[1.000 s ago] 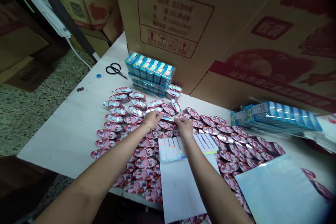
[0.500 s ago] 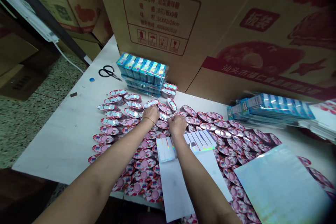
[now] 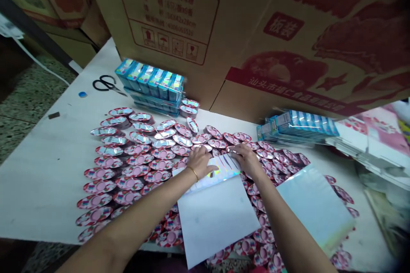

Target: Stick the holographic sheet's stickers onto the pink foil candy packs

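Observation:
Both hands rest on a white backing sheet [image 3: 218, 215] whose far edge carries a row of holographic sticker strips [image 3: 221, 168]. My left hand [image 3: 200, 161], with a gold bracelet at the wrist, lies on the strips' left part with fingers spread flat. At the row's right end, my right hand [image 3: 245, 158] has its fingers bent and pinched on a strip. The sheet lies over many pink oval packs [image 3: 134, 162] spread across the white table [image 3: 45, 175].
A second holographic sheet [image 3: 315, 209] lies to the right. Blue boxes [image 3: 150, 83] stand stacked at the back, more blue boxes [image 3: 297, 126] at right. Scissors [image 3: 105, 83] lie far left. Large cardboard cartons [image 3: 256, 30] wall the table's far side.
Both hands drew back from the oval packs onto the strip sheet. The left hand flattened on it; the right hand moved to the strips' right end. The view shifted right.

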The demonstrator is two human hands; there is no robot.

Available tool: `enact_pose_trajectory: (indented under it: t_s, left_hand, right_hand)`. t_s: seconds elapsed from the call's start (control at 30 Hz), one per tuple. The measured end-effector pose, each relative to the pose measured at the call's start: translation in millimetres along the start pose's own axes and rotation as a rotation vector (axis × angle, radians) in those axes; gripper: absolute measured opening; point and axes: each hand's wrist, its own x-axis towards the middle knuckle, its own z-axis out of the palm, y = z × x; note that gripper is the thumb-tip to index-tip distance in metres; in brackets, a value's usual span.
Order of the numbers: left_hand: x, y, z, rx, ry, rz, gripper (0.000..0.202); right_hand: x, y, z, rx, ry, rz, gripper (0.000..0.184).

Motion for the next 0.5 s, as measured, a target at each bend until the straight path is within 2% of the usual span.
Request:
enact_pose_trajectory:
  t_s: [0.1, 0.2, 0.3, 0.37, 0.43, 0.47, 0.5]
  left_hand:
    - [3.1, 9.9, 17.6, -0.015, 0.017, -0.048, 0.024]
    - [5.1, 12.7, 20.6, -0.025, 0.038, -0.055, 0.018]
    - [-3.0, 12.7, 10.4, -0.070, 0.111, -0.043, 0.023]
    - [-17.8, 7.8, -1.6, -0.132, 0.241, -0.079, 0.033]
    - [-39.0, -1.7, -14.6, -0.239, 0.387, -0.182, 0.046]
    - [-50.6, -7.2, -20.6, -0.333, 0.422, -0.249, 0.053]
    - [-61.8, -12.2, -26.1, -0.466, 0.397, -0.303, 0.058]
  right_hand:
    - [-7.7, 9.3, 11.2, -0.095, -0.049, -0.031, 0.025]
    - [-19.6, 11.2, 20.2, -0.087, 0.003, -0.031, 0.024]
    - [-35.8, 9.2, 21.3, 0.106, 0.079, 0.115, 0.020]
    - [-44.5, 7.1, 18.3, 0.295, 0.109, 0.255, 0.019]
    - [-49.2, 3.9, 11.4, 0.477, 0.128, 0.346, 0.020]
    - [-50.4, 1.3, 5.9, 0.551, 0.139, 0.368, 0.020]
    - [-51.4, -1.9, -1.4, 0.611, 0.160, 0.382, 0.020]
